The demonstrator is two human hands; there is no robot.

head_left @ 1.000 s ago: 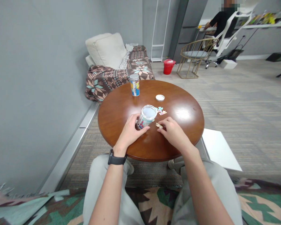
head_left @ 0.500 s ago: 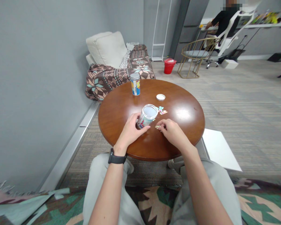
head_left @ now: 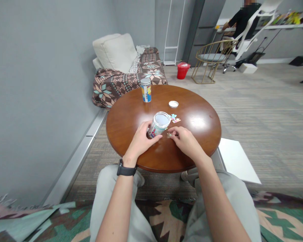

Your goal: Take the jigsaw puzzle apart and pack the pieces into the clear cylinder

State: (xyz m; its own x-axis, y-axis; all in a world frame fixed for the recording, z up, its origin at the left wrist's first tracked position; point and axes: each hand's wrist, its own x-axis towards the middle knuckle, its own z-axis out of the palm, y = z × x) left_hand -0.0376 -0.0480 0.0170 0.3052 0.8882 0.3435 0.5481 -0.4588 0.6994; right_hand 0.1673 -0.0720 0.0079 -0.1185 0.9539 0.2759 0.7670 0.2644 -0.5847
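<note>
My left hand (head_left: pixel 142 138) is wrapped around an open printed tin can (head_left: pixel 157 129), which tilts to the right with its mouth facing up. Close by on the right, my right hand (head_left: pixel 183 138) has its thumb and fingers closed on small pale jigsaw puzzle pieces (head_left: pixel 169 135) just above the tabletop. Several pink and blue puzzle pieces (head_left: pixel 175 119) lie beside the can. Farther back sits a round metal lid (head_left: pixel 173 104). A second can (head_left: pixel 146 92), blue and yellow with its silver lid on, stands upright at the far left.
Everything rests on a round brown wooden table (head_left: pixel 126 117). Behind it are a sofa with a patterned cover (head_left: pixel 116 79), a red bin (head_left: pixel 183 71) and a gold wire chair (head_left: pixel 212 57). A seated person (head_left: pixel 244 22) is at a far counter. A white board (head_left: pixel 238 161) lies at lower right.
The fingers of my right hand have shifted slightly and spread a little around the puzzle pieces. My left hand and the can have stayed in place.
</note>
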